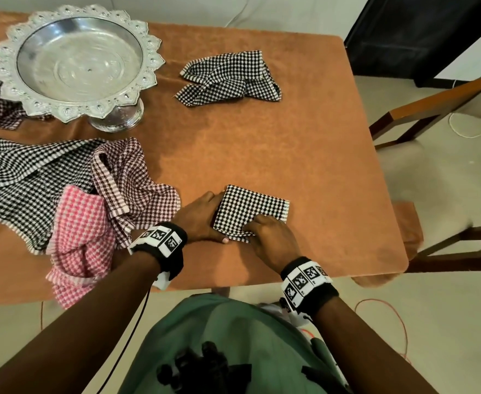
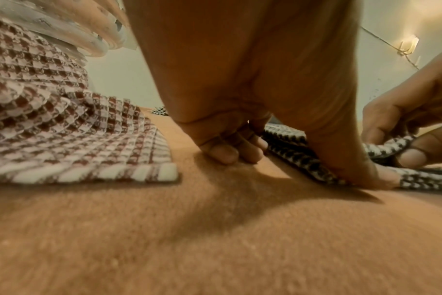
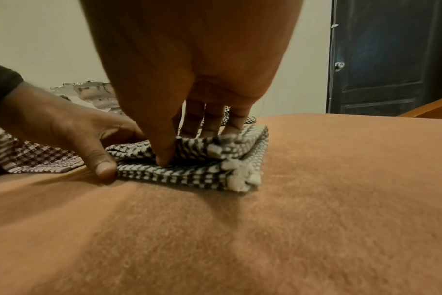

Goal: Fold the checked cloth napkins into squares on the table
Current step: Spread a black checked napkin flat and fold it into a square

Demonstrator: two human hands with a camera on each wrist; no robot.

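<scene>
— Black-and-white checked napkin, folded to a small square, lies near the tabletop's front edge.
— And the hands?
— Left hand grips its left edge, thumb against the fold, fingers curled at the side. Right hand pinches the near corner, thumb and fingers clamped on the layers.
— Others?
— Unfolded napkins heaped at the left edge.

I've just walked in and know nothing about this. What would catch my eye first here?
Probably the two hands, left hand and right hand, working a small black-and-white checked napkin near the front edge of the orange table. Next, the big silver bowl at the far left, and the heap of checked cloths in front of it.
</scene>
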